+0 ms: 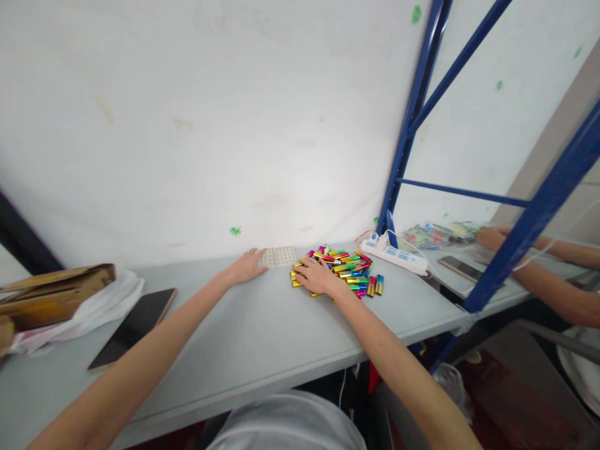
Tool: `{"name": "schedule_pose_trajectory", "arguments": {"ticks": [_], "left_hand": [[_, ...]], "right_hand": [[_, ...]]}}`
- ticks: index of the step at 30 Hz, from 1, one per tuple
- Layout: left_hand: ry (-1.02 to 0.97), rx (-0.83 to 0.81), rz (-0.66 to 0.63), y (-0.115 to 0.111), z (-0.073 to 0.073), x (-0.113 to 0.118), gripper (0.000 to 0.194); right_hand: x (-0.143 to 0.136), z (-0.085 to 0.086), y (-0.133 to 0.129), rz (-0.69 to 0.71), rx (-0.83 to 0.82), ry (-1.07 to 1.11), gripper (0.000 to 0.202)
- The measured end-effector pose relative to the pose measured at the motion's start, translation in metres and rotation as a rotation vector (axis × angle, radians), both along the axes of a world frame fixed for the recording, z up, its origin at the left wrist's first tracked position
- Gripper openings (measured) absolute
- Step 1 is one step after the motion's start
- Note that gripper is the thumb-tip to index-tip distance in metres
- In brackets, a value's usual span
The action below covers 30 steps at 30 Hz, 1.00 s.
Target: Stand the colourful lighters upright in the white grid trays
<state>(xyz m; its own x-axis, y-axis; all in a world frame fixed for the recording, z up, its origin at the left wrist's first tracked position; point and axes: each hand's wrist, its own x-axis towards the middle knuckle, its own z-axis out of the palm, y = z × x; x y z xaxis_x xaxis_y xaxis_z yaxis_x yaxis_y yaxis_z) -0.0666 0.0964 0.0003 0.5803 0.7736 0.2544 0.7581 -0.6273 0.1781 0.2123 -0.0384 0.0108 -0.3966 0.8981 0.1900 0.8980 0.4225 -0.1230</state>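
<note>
Right hand, fingers spread, palm down, is covering the left side of the shiny cylinder pile; it's the nearer hand. Pile is extending rightward from it, most long axes running crosswise, mixed; two end cylinders are pointing away from the wearer. Left hand, thumb and fingers apart, is touching the left end of the pale gridded tray, which is lying between the hands. Power strip and blue post are bounding the right; phone is lying by the left forearm.
</note>
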Motion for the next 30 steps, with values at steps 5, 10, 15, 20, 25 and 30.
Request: {"name": "schedule_pose_trajectory", "arguments": {"ticks": [5, 10, 15, 20, 25, 30], "left_hand": [[0.071, 0.033, -0.094, -0.017, -0.001, 0.031, 0.057], [0.112, 0.012, -0.064, -0.019, -0.001, 0.052, 0.043], [0.116, 0.026, -0.037, -0.021, -0.001, 0.044, 0.039], [0.102, 0.037, -0.045, -0.025, -0.002, 0.032, 0.039], [0.102, 0.026, -0.057, -0.014, 0.002, 0.029, 0.039], [0.127, -0.005, -0.081, 0.004, 0.013, 0.025, 0.041]], "right_hand": [[0.000, -0.001, 0.002, 0.003, 0.017, -0.002, 0.038], [0.000, -0.002, 0.003, 0.007, 0.026, -0.002, 0.038], [0.000, -0.001, 0.002, 0.000, 0.018, 0.016, 0.037], [-0.002, -0.001, 0.000, 0.011, 0.042, 0.010, 0.036], [-0.001, -0.001, 0.001, 0.004, 0.044, 0.019, 0.035], [0.000, -0.001, 0.002, 0.000, 0.027, 0.031, 0.035]]}}
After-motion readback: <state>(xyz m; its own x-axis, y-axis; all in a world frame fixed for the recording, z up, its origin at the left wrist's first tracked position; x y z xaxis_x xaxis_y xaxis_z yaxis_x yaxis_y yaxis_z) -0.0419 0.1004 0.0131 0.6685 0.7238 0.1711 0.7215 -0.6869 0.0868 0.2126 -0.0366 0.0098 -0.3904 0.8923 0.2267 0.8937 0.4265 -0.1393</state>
